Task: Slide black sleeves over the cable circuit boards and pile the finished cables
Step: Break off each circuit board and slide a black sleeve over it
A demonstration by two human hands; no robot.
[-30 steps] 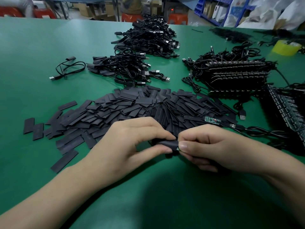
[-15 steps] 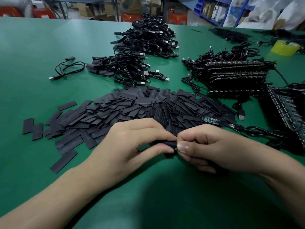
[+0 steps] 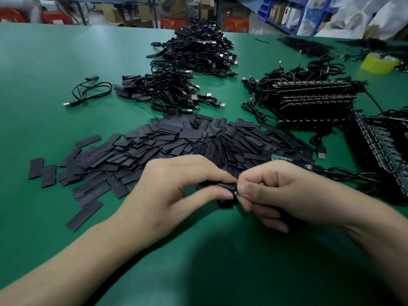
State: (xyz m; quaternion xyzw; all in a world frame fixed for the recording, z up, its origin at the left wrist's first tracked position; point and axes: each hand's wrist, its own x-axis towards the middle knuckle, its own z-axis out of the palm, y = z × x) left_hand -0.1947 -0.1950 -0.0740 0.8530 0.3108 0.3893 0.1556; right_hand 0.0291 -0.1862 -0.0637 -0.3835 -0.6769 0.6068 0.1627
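We can read no text, label, brand or number here. Beyond the far edge of the bench (image 3: 66, 51), a small red lit display (image 3: 227, 12) shows digits too blurred to make out. Faint marks on some black sleeves (image 3: 245, 124) are too small to read.

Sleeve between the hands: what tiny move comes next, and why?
Probably the left hand slides the sleeve slightly toward the right hand, which pinches a bit of board peeking out at the sleeve's right end.
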